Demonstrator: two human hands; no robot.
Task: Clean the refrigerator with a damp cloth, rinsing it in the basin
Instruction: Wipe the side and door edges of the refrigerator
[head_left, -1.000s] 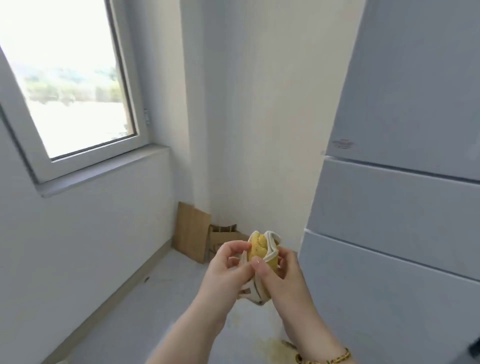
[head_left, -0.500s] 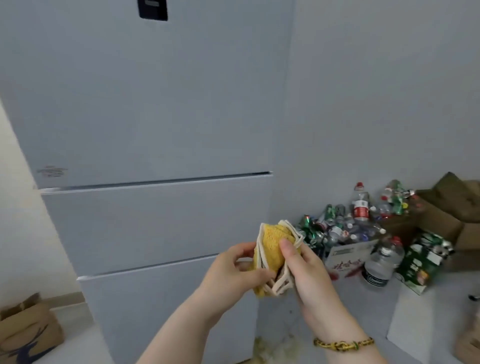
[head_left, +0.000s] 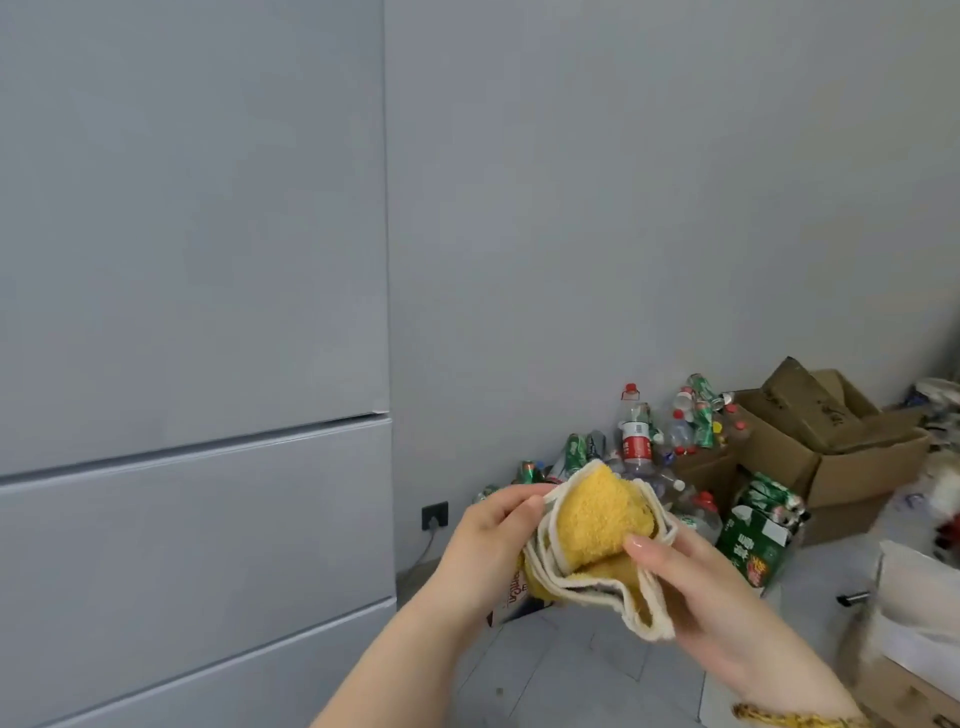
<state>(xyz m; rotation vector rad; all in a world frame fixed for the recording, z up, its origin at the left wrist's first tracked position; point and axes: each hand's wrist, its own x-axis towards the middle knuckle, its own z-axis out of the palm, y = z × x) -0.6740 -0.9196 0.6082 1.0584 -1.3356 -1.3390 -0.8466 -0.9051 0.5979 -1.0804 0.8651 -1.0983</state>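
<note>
Cloth, yellow with cream edging, sits folded between our hands, right of the refrigerator. Our left hand has its grip pinched on the cloth's left edge; our right hand cups it beneath, thumb clamped on top. Plastic bottles crowd the floor behind.

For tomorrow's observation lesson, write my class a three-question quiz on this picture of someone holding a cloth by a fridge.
1. True or false: the left hand and the right hand both hold the yellow cloth.
2. The refrigerator doors are: A open, B shut, C taken off.
3. What is piled on the floor by the cardboard box?
Key: 1 true; 2 B; 3 bottles and cans.
</note>
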